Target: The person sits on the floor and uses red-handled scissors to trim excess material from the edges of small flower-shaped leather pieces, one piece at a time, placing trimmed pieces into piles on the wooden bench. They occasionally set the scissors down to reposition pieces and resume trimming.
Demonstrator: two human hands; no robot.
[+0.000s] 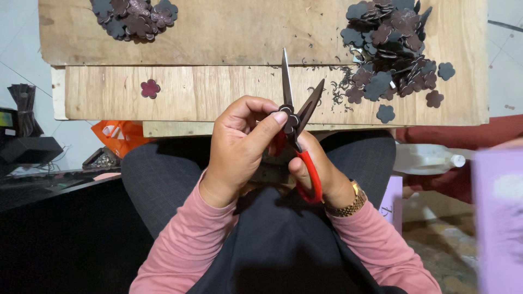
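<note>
Pinching a dark flower cutout (290, 121) in left hand (239, 147), right hand (316, 169) gripping red-handled scissors (297, 117), blades open around it

Pink long sleeves (180, 250), gold link wristwatch (348, 204) on right wrist, dark checked trousers (158, 179)

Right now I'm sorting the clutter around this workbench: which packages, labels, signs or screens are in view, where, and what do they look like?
Orange plastic bag: left of the knee, under the board's edge, crumpled, white markings.
Lilac box or card: right edge, near the camera, blurred, pale patch on its face.
Pale lilac card: beside the right thigh, dark marks.
Small screen: far left edge, partly cut off, greenish glow.
</note>
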